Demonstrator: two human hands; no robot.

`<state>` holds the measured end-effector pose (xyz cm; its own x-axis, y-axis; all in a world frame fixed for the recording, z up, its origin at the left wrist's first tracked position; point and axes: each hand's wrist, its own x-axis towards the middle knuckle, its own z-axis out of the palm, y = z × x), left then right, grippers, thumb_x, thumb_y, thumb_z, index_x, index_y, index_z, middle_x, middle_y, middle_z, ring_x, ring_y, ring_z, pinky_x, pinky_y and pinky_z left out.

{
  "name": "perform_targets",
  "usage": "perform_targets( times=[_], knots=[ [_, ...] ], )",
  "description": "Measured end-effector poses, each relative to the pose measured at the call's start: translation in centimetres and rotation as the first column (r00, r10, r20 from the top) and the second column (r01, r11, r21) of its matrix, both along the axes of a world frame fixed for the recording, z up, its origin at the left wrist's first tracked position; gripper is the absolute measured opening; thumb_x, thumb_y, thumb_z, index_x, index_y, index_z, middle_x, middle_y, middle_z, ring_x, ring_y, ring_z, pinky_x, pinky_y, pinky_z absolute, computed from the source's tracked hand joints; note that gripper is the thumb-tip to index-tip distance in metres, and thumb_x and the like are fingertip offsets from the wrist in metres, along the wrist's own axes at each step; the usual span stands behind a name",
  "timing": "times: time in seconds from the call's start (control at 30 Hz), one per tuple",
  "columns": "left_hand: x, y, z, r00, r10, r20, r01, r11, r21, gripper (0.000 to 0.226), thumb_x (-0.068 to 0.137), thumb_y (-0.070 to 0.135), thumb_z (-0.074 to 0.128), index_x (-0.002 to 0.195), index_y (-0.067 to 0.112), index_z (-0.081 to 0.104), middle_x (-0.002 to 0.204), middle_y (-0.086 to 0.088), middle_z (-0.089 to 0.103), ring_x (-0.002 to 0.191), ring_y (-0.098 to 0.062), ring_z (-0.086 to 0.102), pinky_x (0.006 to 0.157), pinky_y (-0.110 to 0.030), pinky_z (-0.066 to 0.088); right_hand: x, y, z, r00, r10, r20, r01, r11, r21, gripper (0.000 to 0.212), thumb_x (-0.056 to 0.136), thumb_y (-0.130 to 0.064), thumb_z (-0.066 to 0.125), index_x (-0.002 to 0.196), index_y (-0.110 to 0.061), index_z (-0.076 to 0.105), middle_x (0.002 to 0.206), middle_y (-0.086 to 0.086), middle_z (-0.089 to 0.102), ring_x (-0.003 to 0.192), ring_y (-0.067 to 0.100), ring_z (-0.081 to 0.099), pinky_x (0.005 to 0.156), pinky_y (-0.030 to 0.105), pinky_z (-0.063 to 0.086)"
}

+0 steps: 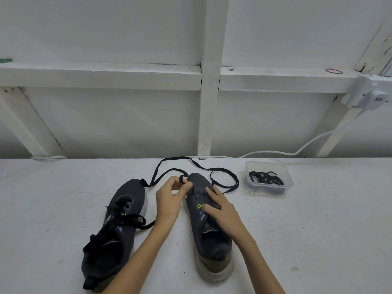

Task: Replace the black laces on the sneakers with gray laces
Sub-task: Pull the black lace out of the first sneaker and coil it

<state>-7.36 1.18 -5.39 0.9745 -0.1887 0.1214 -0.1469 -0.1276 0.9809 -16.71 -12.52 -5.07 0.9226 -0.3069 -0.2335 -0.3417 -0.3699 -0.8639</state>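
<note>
Tub [267, 165] of dark laces [266, 178] sits near sneaker [214, 240]; left hand [169, 200] pinches lace [176, 159], right hand [220, 209] rests spread.

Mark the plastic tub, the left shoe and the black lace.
plastic tub [268, 190], head view, near wall.
left shoe [132, 192], head view, toe.
black lace [176, 158], head view, far loop.

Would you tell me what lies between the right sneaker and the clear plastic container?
In the head view, a loop of black lace lies beside the right sneaker, just short of the container, on bare table.
</note>
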Motion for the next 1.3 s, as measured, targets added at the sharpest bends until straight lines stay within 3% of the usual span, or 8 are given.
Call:
perform_targets(
  times=[0.13,0.3,0.47,0.7,0.8,0.97,1.1,1.3],
  knots=[
    [-0.6,-0.1,-1.8,0.998,-0.052,0.031,0.047,0.988,0.148,0.022,0.076,0.018,0.081,0.093,0.020,0.068,0.090,0.006,0.068,0.081,-0.007,0.062,0.070,-0.014,0.050,0.8,-1.1,0.0,0.998,0.004,0.067,0.006,0.989,-0.147,0.047,0.093,-0.038,0.060,0.139,-0.034,0.051,0.151,-0.011,0.041,0.138,0.012,0.039,0.112,0.033,0.031],
    [-0.8,-0.2,-2.0,0.986,0.003,0.166,-0.035,0.981,0.193,0.009,0.076,0.014,0.080,0.078,0.015,0.071,0.081,0.007,0.068,0.075,-0.006,0.063,0.064,-0.028,0.055,2.4,-1.4,0.7,0.982,0.053,0.184,0.026,0.915,-0.402,0.010,0.083,-0.030,0.072,0.092,-0.031,0.074,0.107,-0.012,0.064,0.104,0.008,0.057,0.078,0.027,0.044],
    [-1.2,-0.3,-2.0,0.983,0.030,0.181,-0.068,0.975,0.211,0.003,0.083,0.013,0.074,0.082,0.012,0.071,0.081,0.006,0.069,0.074,-0.010,0.065,0.066,-0.020,0.051,4.0,-0.9,0.8,0.965,0.219,0.146,-0.069,0.748,-0.660,0.010,0.087,-0.025,0.065,0.088,-0.021,0.074,0.114,-0.009,0.062,0.107,0.015,0.054,0.079,0.029,0.040],
    [-0.9,-0.4,-2.4,0.984,0.032,0.173,-0.080,0.959,0.272,0.013,0.090,0.014,0.065,0.078,0.011,0.063,0.069,0.005,0.064,0.067,-0.015,0.060,0.064,-0.029,0.048,4.7,-1.3,-0.4,0.903,0.367,0.226,-0.117,0.714,-0.691,0.004,0.085,-0.016,0.063,0.084,-0.013,0.067,0.109,-0.003,0.063,0.099,0.022,0.056,0.078,0.034,0.043],
    [-1.0,-0.5,-2.2,0.994,0.035,0.105,-0.057,0.976,0.212,0.014,0.094,0.013,0.059,0.081,0.008,0.061,0.071,0.003,0.067,0.066,-0.010,0.061,0.065,-0.021,0.049,5.0,-1.3,-0.5,0.871,0.419,0.255,-0.126,0.695,-0.708,0.005,0.082,-0.011,0.060,0.084,-0.016,0.060,0.101,-0.003,0.062,0.089,0.024,0.056,0.074,0.038,0.045],
    [0.1,-0.2,-1.4,0.990,0.001,-0.139,-0.011,0.997,-0.074,0.012,0.096,0.010,0.057,0.088,0.001,0.060,0.081,-0.010,0.073,0.076,-0.019,0.070,0.068,-0.021,0.056,5.6,-2.2,-0.3,0.868,0.399,0.295,-0.185,0.812,-0.554,0.005,0.080,-0.015,0.060,0.081,-0.020,0.060,0.092,-0.009,0.064,0.089,0.015,0.058,0.077,0.040,0.049],
    [0.1,0.0,0.1,0.952,-0.107,-0.287,0.026,0.961,-0.274,0.016,0.095,0.010,0.057,0.097,-0.004,0.063,0.089,-0.013,0.073,0.080,-0.018,0.070,0.070,-0.020,0.056,5.0,-2.2,0.9,0.900,0.207,0.385,-0.148,0.973,-0.177,0.017,0.085,-0.009,0.069,0.097,-0.020,0.068,0.095,-0.011,0.072,0.092,0.004,0.066,0.085,0.021,0.051],
    [-1.2,0.2,1.7,0.904,-0.220,-0.366,0.055,0.910,-0.410,0.018,0.095,0.013,0.058,0.095,-0.004,0.065,0.084,-0.008,0.072,0.085,-0.016,0.071,0.079,-0.021,0.056,4.3,-0.4,2.3,0.866,0.087,0.492,-0.083,0.996,-0.031,0.008,0.081,-0.008,0.076,0.087,-0.013,0.076,0.080,-0.008,0.073,0.076,0.005,0.068,0.070,0.016,0.048]
  ],
)
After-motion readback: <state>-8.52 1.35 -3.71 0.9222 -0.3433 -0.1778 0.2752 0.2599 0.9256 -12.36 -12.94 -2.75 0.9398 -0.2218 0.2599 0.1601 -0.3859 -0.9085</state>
